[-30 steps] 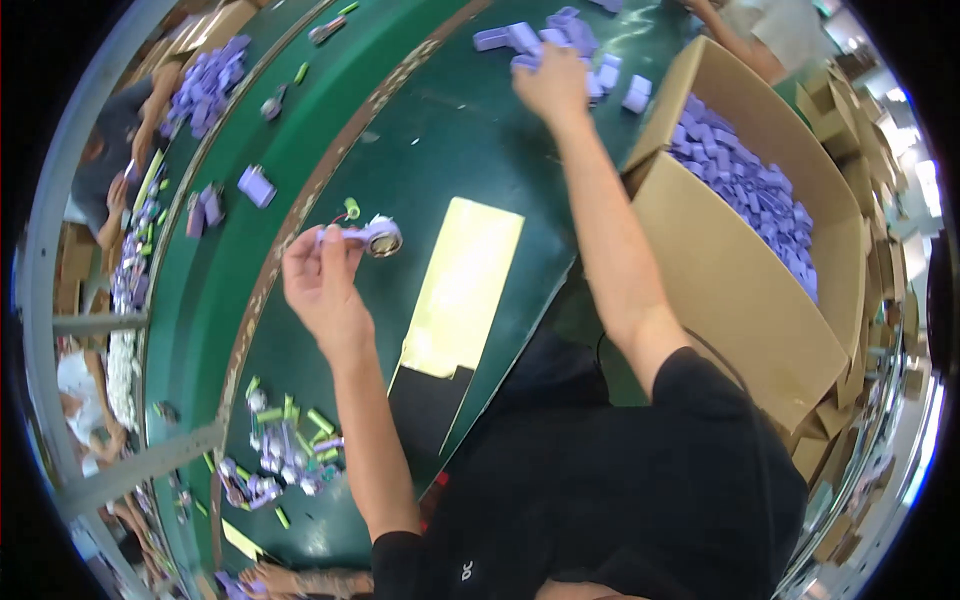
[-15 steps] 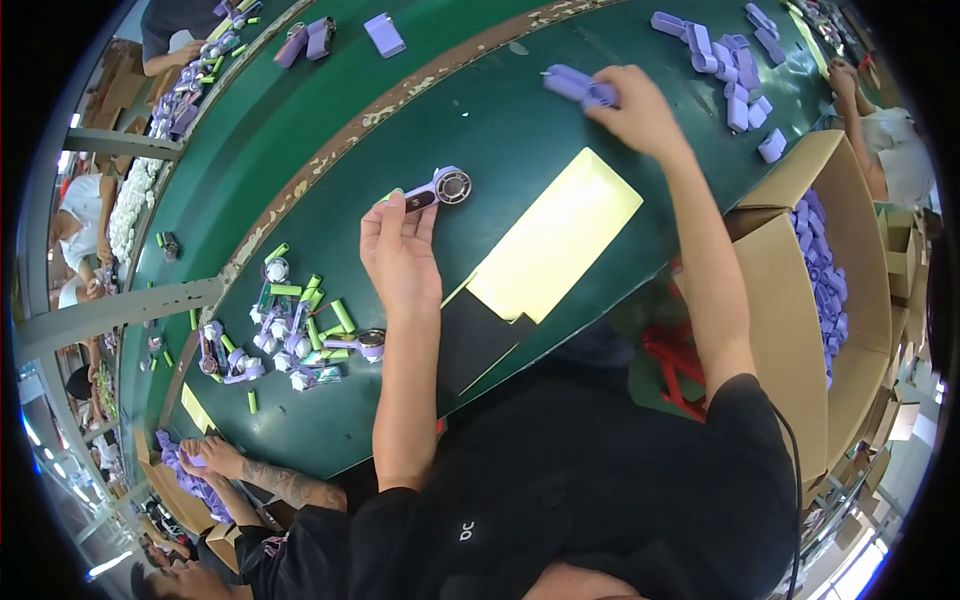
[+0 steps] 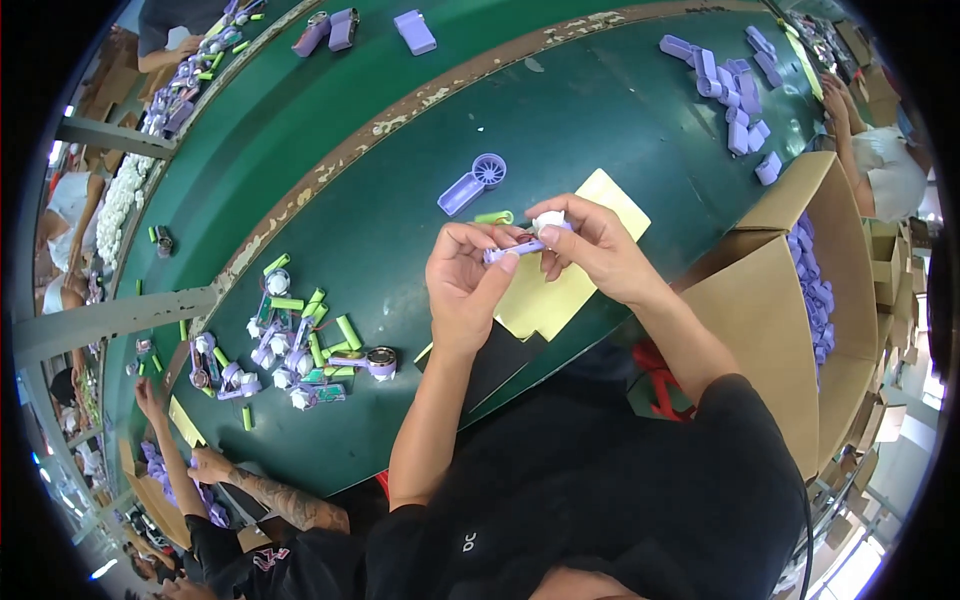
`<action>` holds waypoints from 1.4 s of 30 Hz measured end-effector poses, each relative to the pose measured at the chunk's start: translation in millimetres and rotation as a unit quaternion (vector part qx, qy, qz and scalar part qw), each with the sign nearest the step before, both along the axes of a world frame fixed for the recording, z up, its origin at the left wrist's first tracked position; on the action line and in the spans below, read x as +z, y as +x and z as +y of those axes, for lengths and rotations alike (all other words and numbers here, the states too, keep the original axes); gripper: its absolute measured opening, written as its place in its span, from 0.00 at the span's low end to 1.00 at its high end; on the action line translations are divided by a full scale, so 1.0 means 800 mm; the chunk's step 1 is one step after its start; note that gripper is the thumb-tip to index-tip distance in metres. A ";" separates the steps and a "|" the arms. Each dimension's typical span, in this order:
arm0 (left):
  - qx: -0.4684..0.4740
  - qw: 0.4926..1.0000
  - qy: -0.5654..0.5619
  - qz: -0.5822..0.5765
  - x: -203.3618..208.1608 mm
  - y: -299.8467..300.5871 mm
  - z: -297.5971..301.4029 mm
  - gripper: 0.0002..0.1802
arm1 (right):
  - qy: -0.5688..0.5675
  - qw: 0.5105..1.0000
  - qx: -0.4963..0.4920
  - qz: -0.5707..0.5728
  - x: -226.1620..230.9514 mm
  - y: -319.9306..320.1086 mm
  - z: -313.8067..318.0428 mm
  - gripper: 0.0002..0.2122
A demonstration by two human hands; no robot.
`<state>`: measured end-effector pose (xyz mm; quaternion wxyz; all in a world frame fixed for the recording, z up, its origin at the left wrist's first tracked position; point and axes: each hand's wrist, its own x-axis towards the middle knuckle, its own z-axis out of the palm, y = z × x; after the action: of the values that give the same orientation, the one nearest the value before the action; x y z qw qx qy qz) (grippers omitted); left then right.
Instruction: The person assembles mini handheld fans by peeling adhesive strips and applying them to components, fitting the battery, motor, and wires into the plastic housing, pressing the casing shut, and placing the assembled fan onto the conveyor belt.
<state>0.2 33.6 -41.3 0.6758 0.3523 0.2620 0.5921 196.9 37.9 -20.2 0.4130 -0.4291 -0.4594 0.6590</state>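
Note:
My left hand (image 3: pixel 462 290) and my right hand (image 3: pixel 610 258) meet over the table, both closed on a small handheld fan's front half (image 3: pixel 518 249). Its purple edge shows between my fingers. A white part (image 3: pixel 549 222) sits at its round end, near my right thumb, and a green cylindrical battery (image 3: pixel 494 217) sticks out beyond my left fingers. Just past my hands lies an empty purple fan shell (image 3: pixel 462 193), its spoked round end to the right. Below my hands is a pale yellow sheet (image 3: pixel 545 300), partly covered by them.
Several fan assemblies with green batteries (image 3: pixel 290 345) are heaped at left. Purple shells (image 3: pixel 725 85) lie at far right, above a cardboard box (image 3: pixel 760 330) of purple parts. A metal-edged belt (image 3: pixel 250 150) runs along the far side. Co-workers' arms (image 3: pixel 290 497) reach in at lower left.
My right hand has come back from the far right and joined my left on the fan half. The purple shell it held now lies on the table. The fan half has been turned over.

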 end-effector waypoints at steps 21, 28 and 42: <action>0.161 0.849 0.075 0.498 -0.005 -0.014 0.089 0.16 | 0.200 0.975 -0.083 -0.051 0.077 0.020 0.065 0.20; 0.146 0.948 -0.039 0.280 0.026 -0.034 0.053 0.17 | 0.270 0.962 -0.034 -0.028 0.085 0.009 0.058 0.18; 0.088 0.982 -0.170 0.004 0.013 -0.058 0.010 0.16 | 0.314 0.947 0.061 -0.015 0.107 -0.009 0.027 0.16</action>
<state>-46.4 41.5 -31.0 0.6696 0.2103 0.3915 0.5950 189.8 59.9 65.5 0.4788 -0.2586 -0.6743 0.4992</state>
